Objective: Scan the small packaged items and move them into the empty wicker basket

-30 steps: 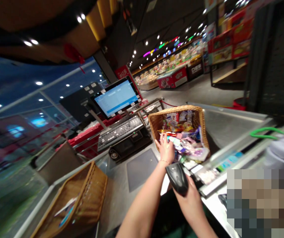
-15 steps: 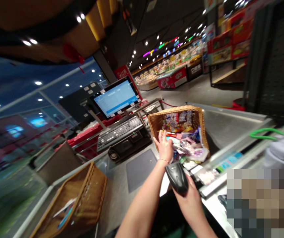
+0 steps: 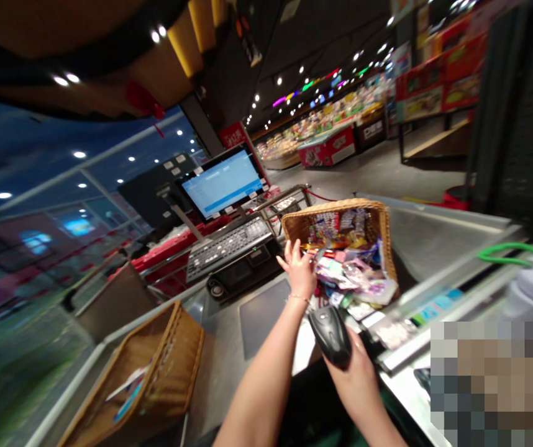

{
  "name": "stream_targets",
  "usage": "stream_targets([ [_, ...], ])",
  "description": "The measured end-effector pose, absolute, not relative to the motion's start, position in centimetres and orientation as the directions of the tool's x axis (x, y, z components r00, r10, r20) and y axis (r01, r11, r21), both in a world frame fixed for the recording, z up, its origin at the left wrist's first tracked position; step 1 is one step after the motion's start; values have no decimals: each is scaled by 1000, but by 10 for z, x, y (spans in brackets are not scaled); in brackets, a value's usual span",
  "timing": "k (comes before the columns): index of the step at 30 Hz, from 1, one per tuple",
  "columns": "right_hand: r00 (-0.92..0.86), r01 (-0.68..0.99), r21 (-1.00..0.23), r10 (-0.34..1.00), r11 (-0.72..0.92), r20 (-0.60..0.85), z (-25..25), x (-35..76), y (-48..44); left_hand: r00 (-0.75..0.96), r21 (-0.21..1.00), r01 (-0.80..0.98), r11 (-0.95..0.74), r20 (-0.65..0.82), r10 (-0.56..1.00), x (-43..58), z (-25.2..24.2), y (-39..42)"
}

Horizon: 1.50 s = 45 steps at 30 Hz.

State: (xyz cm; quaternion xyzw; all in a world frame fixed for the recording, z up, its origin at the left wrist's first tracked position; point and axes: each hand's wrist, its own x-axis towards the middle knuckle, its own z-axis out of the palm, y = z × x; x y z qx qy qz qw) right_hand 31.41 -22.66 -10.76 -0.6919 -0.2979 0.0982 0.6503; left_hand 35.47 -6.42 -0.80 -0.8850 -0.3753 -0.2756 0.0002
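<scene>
A wicker basket (image 3: 378, 217) lies tipped on the metal checkout counter (image 3: 429, 239), spilling colourful snack packets (image 3: 350, 270). My left hand (image 3: 300, 270) is at the basket's mouth, fingers up and partly spread, touching the packets at its edge; whether it grips one is unclear. My right hand (image 3: 355, 372) is closed around a black handheld barcode scanner (image 3: 329, 335), held just below the spilled packets.
A till screen (image 3: 222, 184), keyboard (image 3: 227, 247) and dark scanner plate (image 3: 261, 313) lie left of the basket. A second wicker basket (image 3: 154, 372) with a few items stands at lower left. A green-handled item (image 3: 504, 253) sits at right. Shop shelves fill the background.
My left hand has drawn back slightly from inside the basket to its left edge, fingers lifting. The scanner hand has barely moved. The view shifted a little.
</scene>
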Motion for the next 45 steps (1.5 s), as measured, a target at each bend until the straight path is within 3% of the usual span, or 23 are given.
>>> stream_targets([
  [6, 795, 263, -964, 557, 40, 240, -111, 312, -224, 503, 340, 652, -678, 474, 722, 347, -3, -61],
  [12, 803, 265, -963, 541, 52, 250, -117, 310, -222, 425, 517, 659, -546, 343, 838, 342, 6, -57],
  [16, 799, 281, -959, 541, 47, 261, -118, 309, -223, 408, 554, 666, -499, 290, 866, 339, 8, -53],
  [29, 787, 276, -960, 565, 34, 247, -116, 307, -224, 495, 513, 680, -524, 205, 844, 316, 3, -44],
  [35, 792, 277, -960, 558, 32, 247, -118, 305, -222, 586, 353, 728, -588, 124, 801, 298, 2, -31],
  [45, 766, 298, -953, 583, 51, 271, -119, 299, -221, 600, 266, 760, -593, 65, 798, 279, 0, -17],
])
